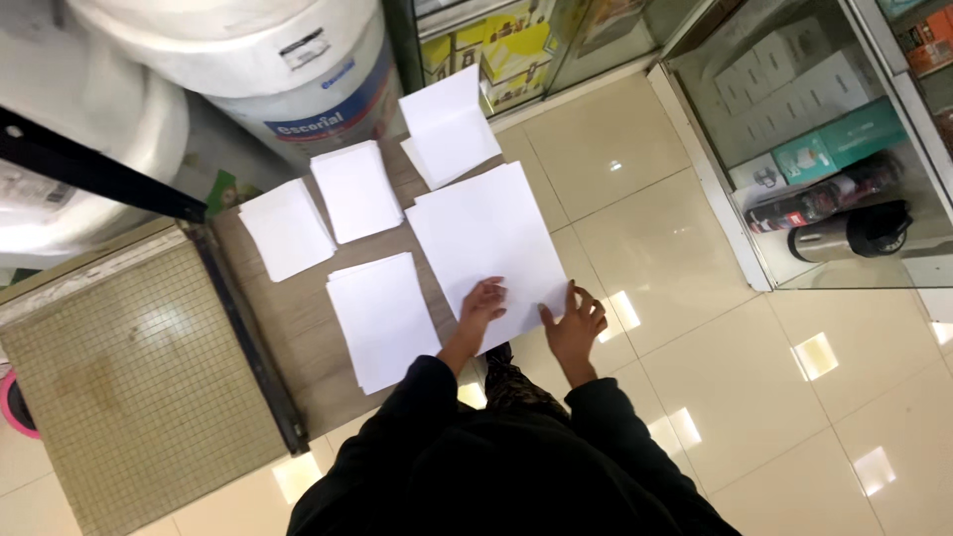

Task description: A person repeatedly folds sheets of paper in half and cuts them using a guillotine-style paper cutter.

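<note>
The left hand [483, 303] lies flat, fingers spread, on the near end of a large stack of white sheets [486, 243]. The right hand [576, 320] grips that stack's near right corner, thumb on top and fingers curled at the edge. The stack lies on the wooden bench [288, 323], its right part reaching out past the bench edge over the tiled floor [675, 248]. Just left of the hands lies a smaller pile of cut paper [382, 318]; farther off lie three more small piles (all white) [355, 191]. At the bench's left end sits a paper cutter [129, 387] with a gridded bed.
</note>
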